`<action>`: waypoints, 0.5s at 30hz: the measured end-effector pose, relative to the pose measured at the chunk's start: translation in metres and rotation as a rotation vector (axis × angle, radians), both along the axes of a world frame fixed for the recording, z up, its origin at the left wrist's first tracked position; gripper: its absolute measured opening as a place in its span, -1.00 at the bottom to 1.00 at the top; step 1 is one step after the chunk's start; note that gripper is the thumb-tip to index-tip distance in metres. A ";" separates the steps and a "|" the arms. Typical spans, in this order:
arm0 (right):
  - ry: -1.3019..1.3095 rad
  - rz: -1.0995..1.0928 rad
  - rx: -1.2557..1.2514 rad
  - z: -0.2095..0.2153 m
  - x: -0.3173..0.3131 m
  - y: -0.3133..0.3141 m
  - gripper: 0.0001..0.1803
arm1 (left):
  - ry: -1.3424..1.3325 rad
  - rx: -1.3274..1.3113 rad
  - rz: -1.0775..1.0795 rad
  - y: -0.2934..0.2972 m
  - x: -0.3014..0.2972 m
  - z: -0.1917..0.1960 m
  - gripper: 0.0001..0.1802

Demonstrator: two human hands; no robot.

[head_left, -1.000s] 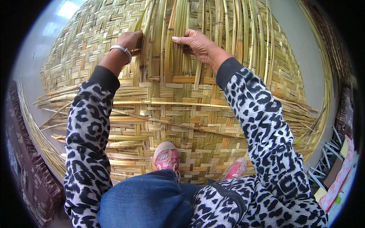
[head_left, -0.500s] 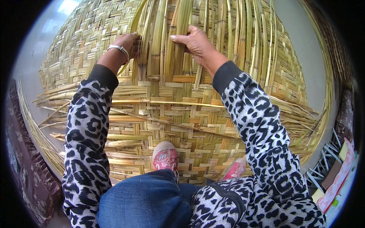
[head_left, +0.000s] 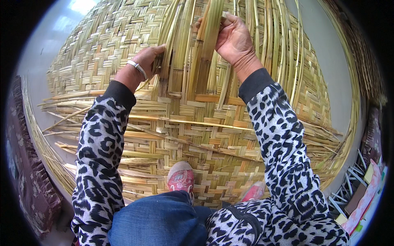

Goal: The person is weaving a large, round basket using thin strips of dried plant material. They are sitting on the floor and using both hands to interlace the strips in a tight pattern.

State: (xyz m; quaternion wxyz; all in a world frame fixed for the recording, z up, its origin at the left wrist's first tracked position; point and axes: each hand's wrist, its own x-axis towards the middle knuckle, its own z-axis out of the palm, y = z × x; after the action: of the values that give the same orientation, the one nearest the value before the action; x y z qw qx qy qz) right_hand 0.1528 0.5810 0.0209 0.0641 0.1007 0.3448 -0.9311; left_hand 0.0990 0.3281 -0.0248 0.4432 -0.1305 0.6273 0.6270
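A large woven mat of flat split-reed strips (head_left: 111,53) spreads under me, with a row of long loose strips lifted from its weave and running away from me. My right hand (head_left: 236,43) is closed on a wide greenish reed strip (head_left: 210,45), its fingertips passing behind it. To the left, my left hand (head_left: 145,61) is closed around narrower reed strips (head_left: 167,53) at the edge of the lifted row; its fingertips are partly hidden. Between the hands stand more raised strips (head_left: 180,61). An orange-tinted crosswise strip (head_left: 217,99) lies near their base.
My shoes (head_left: 180,177) rest on the mat's near part. Loose strip ends (head_left: 61,98) stick out at its left side. Bundled reeds (head_left: 357,45) lie along the right, above a metal rack (head_left: 349,180). Dark patterned cloth (head_left: 33,180) hangs at the left.
My right hand has moved farther up and right, its palm turning more into view, while holding the wide strip. My left hand stays at the strips; the whole view has shifted slightly.
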 end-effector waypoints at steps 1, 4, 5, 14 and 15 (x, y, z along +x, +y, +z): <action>-0.002 -0.019 -0.016 0.001 -0.002 0.001 -0.49 | -0.009 0.022 0.003 -0.001 0.000 0.001 -0.65; 0.129 0.104 -0.219 -0.001 0.001 0.004 -0.51 | -0.031 0.094 0.010 -0.004 0.003 0.007 -0.68; 0.156 0.151 -0.264 -0.004 -0.001 0.003 -0.53 | -0.012 0.116 0.010 -0.004 0.005 0.010 -0.68; -0.044 0.408 -0.012 -0.013 -0.019 -0.011 -0.55 | 0.194 0.087 -0.022 -0.001 0.018 0.022 -0.68; -0.106 0.405 0.021 -0.011 -0.019 -0.011 -0.55 | 0.215 0.057 -0.014 -0.001 0.018 0.021 -0.68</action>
State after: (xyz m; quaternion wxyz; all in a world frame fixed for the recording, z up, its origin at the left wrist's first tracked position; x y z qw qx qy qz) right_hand 0.1340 0.5698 0.0095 0.2669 0.0790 0.3638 -0.8889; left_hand 0.1172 0.3275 -0.0037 0.3811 -0.0456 0.6540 0.6519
